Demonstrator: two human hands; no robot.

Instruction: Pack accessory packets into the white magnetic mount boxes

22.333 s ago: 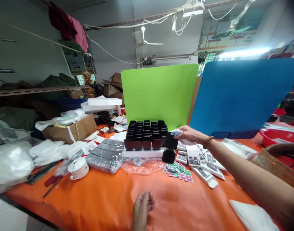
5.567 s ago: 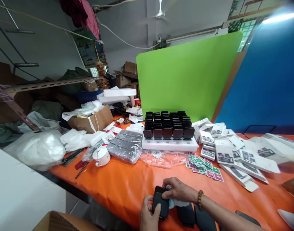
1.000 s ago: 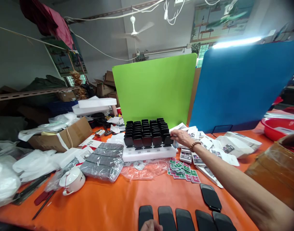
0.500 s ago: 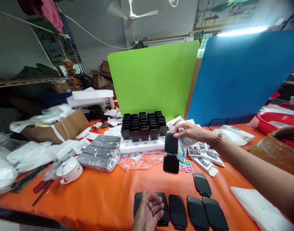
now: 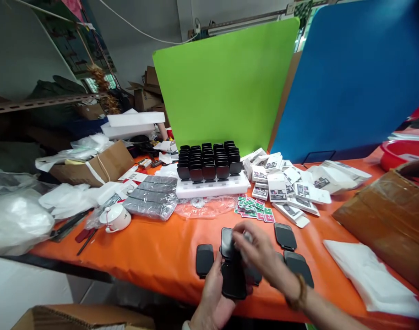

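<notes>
My left hand (image 5: 214,293) holds a black folding stand (image 5: 234,279) made of two hinged panels, gripping it from below above the table's front edge. The upper panel is shiny and tilts up. Over that panel, my right hand (image 5: 255,245) is closed and a little blurred, with a pale crumpled cloth (image 5: 247,236) showing in part between its fingers. A flat black stand (image 5: 204,260) lies to the left of my hands. To their right lie more, among them a black stand (image 5: 285,236) and a larger one (image 5: 299,267); others are partly hidden by my right hand.
Upright black stands (image 5: 209,162) fill a white foam block (image 5: 212,187) at the back. Small white boxes (image 5: 278,185) and green and red cards (image 5: 250,207) lie right of it. A white cup (image 5: 116,217) stands left; a cardboard box (image 5: 388,215) and white sheet (image 5: 370,275) are right.
My right hand has come down and toward me with the folding stand. My left hand now holds the stand, and the view has tilted downward.
</notes>
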